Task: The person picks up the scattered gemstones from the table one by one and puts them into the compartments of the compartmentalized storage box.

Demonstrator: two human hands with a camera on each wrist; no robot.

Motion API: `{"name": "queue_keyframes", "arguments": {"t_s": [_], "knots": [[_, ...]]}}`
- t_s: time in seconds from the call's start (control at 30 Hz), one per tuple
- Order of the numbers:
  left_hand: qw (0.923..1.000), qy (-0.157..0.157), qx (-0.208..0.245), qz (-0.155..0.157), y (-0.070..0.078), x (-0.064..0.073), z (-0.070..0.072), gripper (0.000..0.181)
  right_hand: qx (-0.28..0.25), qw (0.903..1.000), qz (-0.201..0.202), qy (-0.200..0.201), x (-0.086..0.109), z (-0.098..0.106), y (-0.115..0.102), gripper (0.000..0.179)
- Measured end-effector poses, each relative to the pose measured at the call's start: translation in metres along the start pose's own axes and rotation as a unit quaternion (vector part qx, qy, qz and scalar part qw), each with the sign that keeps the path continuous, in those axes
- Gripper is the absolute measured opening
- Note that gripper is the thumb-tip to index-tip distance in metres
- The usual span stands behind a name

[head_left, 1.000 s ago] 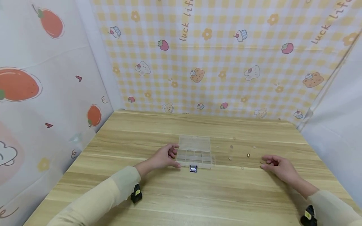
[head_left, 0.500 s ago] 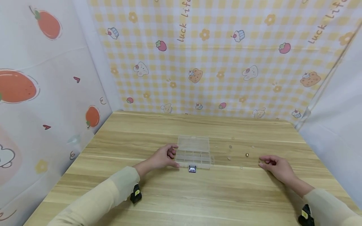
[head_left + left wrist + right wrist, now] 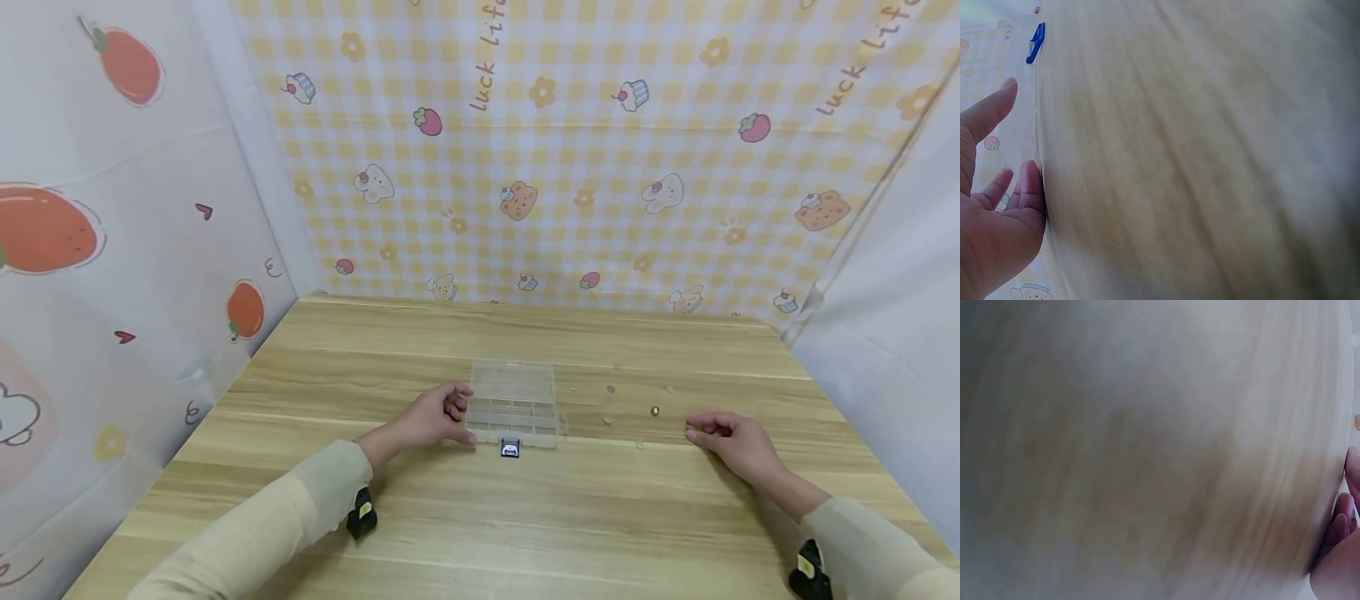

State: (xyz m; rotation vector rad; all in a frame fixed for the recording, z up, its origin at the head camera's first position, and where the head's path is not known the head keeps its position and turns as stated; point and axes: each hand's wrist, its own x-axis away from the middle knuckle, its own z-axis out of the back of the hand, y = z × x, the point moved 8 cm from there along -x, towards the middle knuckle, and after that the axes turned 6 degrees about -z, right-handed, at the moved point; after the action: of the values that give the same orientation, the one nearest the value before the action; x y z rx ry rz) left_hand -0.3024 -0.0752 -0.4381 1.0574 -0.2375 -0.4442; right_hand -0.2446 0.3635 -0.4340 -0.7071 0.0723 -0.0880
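Note:
A clear plastic compartment box point(image 3: 513, 382) lies with its lid folded back on the table. Its blue latch point(image 3: 510, 448) hangs at the front edge. Against the box's left side my left hand point(image 3: 435, 417) rests, thumb by the front corner and fingers apart from it; the left wrist view also has the blue latch point(image 3: 1036, 44). To the right, my right hand point(image 3: 738, 446) lies on the table with fingers loosely curled and nothing clearly held. A small round gold piece point(image 3: 655, 411) sits just left of its fingertips, which the right wrist view shows only partly.
Several tiny pale, flat pieces, one of them a greyish disc point(image 3: 611, 389), lie scattered between the box and my right hand. Behind the wooden table point(image 3: 450, 525) hangs a yellow checked cloth point(image 3: 465, 167); white cloth borders both sides.
The head view has shifted slightly. Both hands, the box and the small pieces keep practically the same places relative to one another.

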Motion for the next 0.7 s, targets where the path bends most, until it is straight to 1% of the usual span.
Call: {"name": "queue_keyframes", "arguments": {"t_s": [0.2,0.47,0.7], "knots": [[1.0,-0.003,-0.003,0.001,0.0011,-0.0009,0.0003,0.069,0.003,1.0,-0.008,-0.005,-0.0013,0.0009,0.0007,0.033],[1.0,-0.006,-0.007,0.001,-0.0004,-0.0003,0.0003,0.069,0.003,0.9999,-0.012,-0.003,-0.0016,-0.0002,0.0019,0.03],[0.9999,-0.009,-0.006,-0.004,0.0005,0.0002,-0.0002,0.068,0.002,0.9998,-0.014,-0.014,-0.0021,-0.0006,0.0026,0.029]]}}
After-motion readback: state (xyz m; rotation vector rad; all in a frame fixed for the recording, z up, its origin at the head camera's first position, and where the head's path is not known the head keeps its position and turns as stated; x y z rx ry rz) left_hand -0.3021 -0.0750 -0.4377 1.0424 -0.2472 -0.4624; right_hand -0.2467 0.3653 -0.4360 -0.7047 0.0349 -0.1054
